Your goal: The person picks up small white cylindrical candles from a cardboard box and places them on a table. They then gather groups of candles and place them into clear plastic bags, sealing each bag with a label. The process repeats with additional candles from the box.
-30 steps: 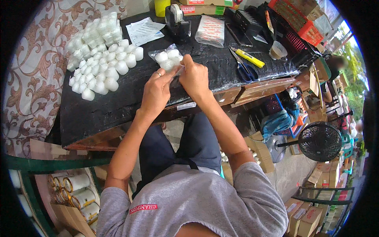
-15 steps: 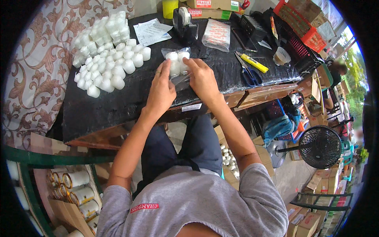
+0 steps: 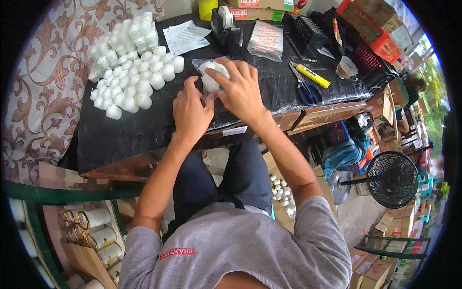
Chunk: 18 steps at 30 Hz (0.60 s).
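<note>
A small clear plastic bag (image 3: 196, 62) holding several white votive candles (image 3: 210, 83) lies on the black-covered table. My right hand (image 3: 242, 91) reaches over the bag from the right, its fingers wrapped across the candles and covering part of them. My left hand (image 3: 191, 108) is at the bag's near left side. Its fingers are bent and apart from the thumb, whose tip meets the bag's near end. To the left stand many loose white candles (image 3: 130, 86) in a cluster, with clear packs of candles (image 3: 137, 36) stacked behind them.
Beyond the bag are a tape dispenser (image 3: 226, 29), paper sheets (image 3: 185, 37) and a stack of printed plastic bags (image 3: 266, 41). Scissors (image 3: 308, 91) and a yellow cutter (image 3: 313, 76) lie to the right. A black fan (image 3: 392, 179) stands on the floor at right.
My right hand has moved left over the top of the bag. My left hand has slid nearer to me and its fingers have come off the bag's left side.
</note>
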Each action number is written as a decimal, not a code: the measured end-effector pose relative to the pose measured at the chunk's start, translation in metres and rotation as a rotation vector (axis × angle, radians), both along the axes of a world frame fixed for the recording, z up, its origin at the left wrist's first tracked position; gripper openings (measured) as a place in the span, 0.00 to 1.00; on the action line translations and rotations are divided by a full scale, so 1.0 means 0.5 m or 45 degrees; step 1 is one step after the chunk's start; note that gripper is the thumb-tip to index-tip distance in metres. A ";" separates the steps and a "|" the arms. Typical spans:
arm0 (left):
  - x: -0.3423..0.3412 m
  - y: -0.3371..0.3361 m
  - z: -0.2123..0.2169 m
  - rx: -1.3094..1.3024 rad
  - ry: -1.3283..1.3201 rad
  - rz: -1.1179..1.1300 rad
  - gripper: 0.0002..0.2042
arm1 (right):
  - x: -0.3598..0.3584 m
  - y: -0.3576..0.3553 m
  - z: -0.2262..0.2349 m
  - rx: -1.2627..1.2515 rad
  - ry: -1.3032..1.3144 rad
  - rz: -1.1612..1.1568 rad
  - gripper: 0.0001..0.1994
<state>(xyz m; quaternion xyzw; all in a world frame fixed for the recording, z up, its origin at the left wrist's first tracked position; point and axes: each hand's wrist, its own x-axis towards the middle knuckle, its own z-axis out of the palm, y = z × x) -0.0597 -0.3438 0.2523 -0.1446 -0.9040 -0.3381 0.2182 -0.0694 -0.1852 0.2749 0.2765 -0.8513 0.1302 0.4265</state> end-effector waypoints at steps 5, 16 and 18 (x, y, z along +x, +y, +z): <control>-0.014 0.004 -0.018 0.217 -0.071 -0.166 0.25 | -0.040 -0.010 -0.026 0.079 -0.084 -0.061 0.19; -0.011 -0.006 -0.009 0.311 -0.165 -0.163 0.28 | -0.053 -0.008 -0.025 -0.144 -0.061 0.032 0.20; -0.008 -0.005 0.005 0.328 -0.296 -0.146 0.30 | -0.038 0.002 -0.033 -0.361 -0.168 -0.016 0.22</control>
